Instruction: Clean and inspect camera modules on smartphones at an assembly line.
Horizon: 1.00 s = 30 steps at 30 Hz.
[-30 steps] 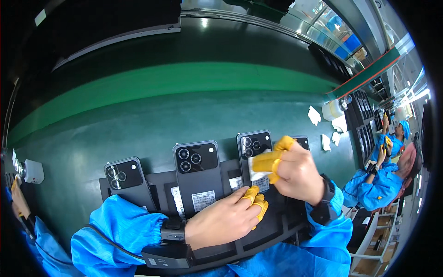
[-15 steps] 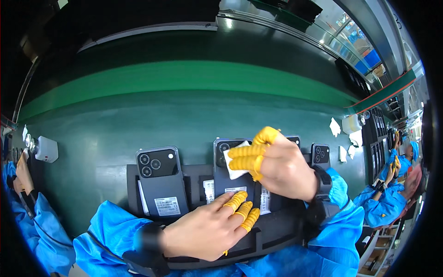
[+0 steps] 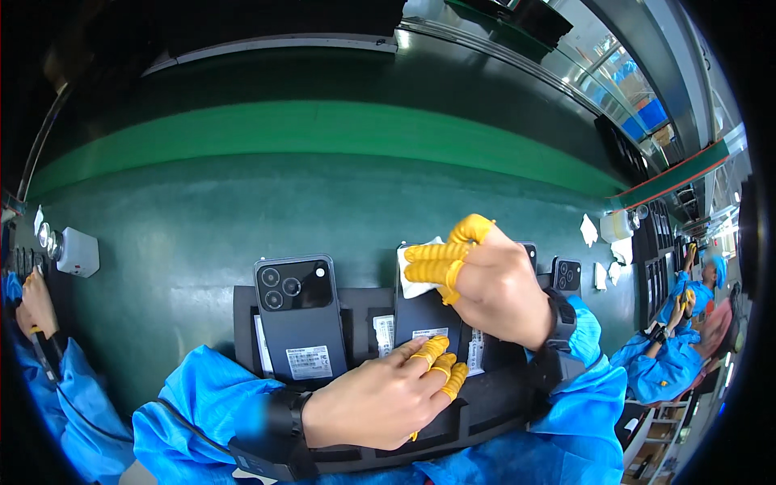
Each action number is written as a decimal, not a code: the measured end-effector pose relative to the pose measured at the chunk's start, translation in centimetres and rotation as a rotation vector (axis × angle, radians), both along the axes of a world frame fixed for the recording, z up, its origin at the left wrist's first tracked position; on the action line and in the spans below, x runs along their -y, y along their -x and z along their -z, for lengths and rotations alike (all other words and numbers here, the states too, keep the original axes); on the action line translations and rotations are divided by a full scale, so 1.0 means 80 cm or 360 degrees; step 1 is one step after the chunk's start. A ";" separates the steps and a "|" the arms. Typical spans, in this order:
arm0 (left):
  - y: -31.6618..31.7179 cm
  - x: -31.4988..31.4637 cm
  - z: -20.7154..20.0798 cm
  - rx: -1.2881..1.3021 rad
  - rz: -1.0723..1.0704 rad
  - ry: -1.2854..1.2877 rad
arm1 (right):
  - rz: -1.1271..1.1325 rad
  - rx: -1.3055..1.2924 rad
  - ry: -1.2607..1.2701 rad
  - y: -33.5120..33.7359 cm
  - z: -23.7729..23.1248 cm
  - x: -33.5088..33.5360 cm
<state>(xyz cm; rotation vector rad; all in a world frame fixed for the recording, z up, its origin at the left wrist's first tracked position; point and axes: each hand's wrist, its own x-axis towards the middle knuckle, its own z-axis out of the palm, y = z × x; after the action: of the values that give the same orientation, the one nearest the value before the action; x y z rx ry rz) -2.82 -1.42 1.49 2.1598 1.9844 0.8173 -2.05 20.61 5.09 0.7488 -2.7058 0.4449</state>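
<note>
While the green tabletop [image 3: 194, 202] is fronted by a black tray [image 3: 364, 298], the left hand [image 3: 376, 406] and right hand [image 3: 503, 287] are placed over one dark phone [image 3: 425, 313] laid on it. Whether the left grip is closed cannot be told; in the right, a white cloth [image 3: 415, 288] is pinched against the phone's camera end.

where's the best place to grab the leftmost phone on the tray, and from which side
Probably by both long edges at the camera end, coming from above the far side: that end of the leftmost phone juts past the far edge of the tray, while the left hand crowds its near end.
</note>
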 end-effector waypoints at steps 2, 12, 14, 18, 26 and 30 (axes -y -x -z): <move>0.000 0.001 0.001 -0.0030 -0.0049 -0.0080 | 0.0004 0.0001 -0.0008 -0.007 0.011 -0.002; -0.003 -0.002 -0.001 -0.0001 -0.0093 -0.0100 | -0.0067 0.0059 0.0019 -0.027 -0.003 0.009; -0.006 -0.005 -0.003 -0.0101 -0.0108 -0.0111 | -0.0055 0.0133 0.0020 -0.034 -0.010 -0.010; -0.005 -0.007 0.000 -0.0128 -0.0116 -0.0135 | 0.0159 0.0070 0.0184 -0.004 -0.018 -0.019; -0.004 -0.005 -0.003 -0.0125 -0.0101 -0.0110 | -0.0021 0.0233 0.0232 -0.003 0.000 -0.005; -0.005 -0.008 0.004 -0.0084 -0.0107 -0.0139 | 0.0068 0.0025 0.0250 0.012 -0.005 -0.017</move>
<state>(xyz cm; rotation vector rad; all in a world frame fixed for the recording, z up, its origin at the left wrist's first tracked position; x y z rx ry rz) -2.42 -0.80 1.20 2.1940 2.0952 0.8812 -3.04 21.99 5.45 0.6455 -2.6576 0.6463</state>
